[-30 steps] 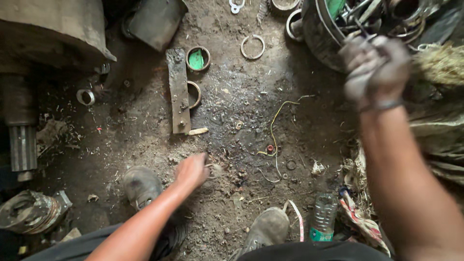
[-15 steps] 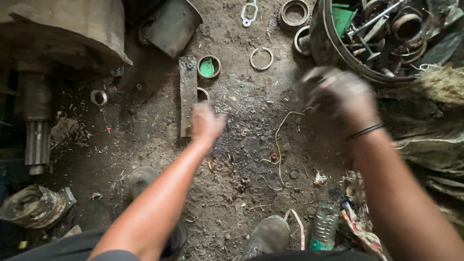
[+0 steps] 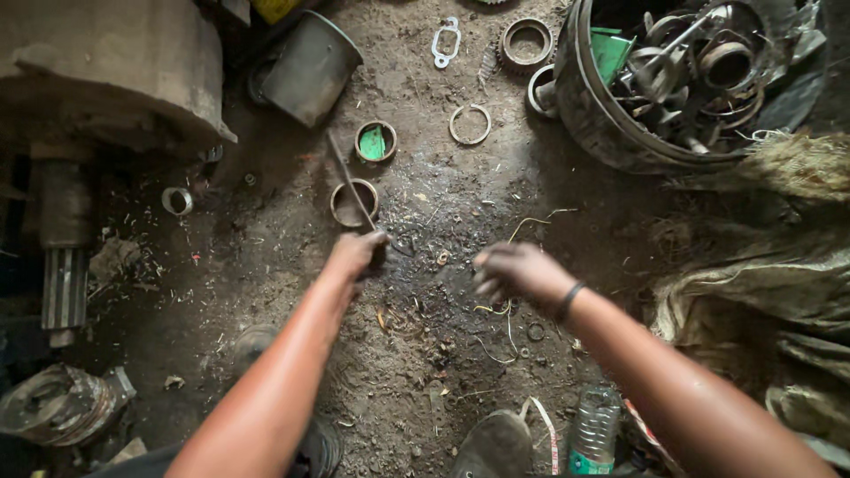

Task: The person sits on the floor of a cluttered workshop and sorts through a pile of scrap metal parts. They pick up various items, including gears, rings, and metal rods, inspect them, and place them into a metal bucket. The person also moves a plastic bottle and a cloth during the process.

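Left hand (image 3: 359, 252) clamped on flat metal bar (image 3: 347, 177), raised edge-on above brass ring (image 3: 354, 202) on floor (image 3: 266, 265). Right hand (image 3: 513, 270) loosely curled, blurred, apparently empty.

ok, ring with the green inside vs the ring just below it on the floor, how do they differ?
The upper ring has a green piece filling its middle; the lower ring is hollow, with dirt showing through. The flat metal bar held in the left hand crosses over the lower ring; the upper ring lies clear of it. Both are round, rusty-brown and flat on the ground.
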